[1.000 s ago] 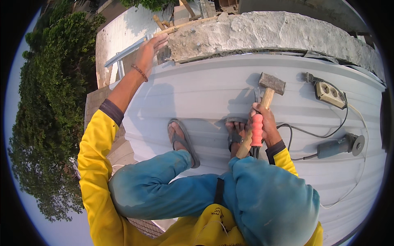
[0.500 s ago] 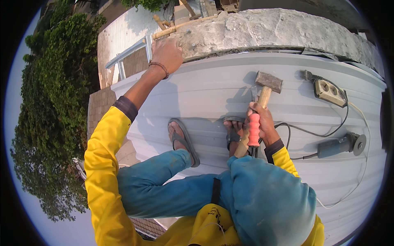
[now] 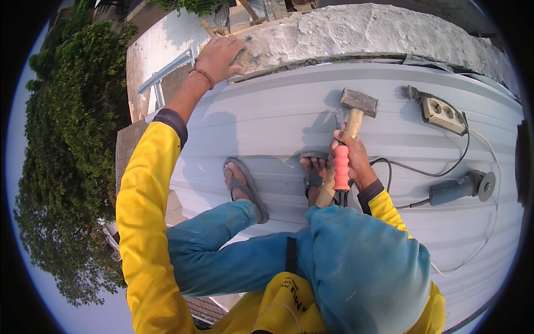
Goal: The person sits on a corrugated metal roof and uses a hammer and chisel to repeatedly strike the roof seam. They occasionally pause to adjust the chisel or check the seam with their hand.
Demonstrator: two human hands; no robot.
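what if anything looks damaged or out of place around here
The concrete ledge by the left hand looks odd: its surface is rough and pitted and its near edge ragged, against the even ribs of the metal roofing. Whether that is damage or unfinished work, I cannot tell. Nothing looks spilled.

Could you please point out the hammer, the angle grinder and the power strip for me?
Hammer [image 3: 359, 103]: head camera view, on its metal head.
Angle grinder [image 3: 448, 190]: head camera view, on its blue-grey body.
Power strip [image 3: 443, 116]: head camera view, on its cream socket face.
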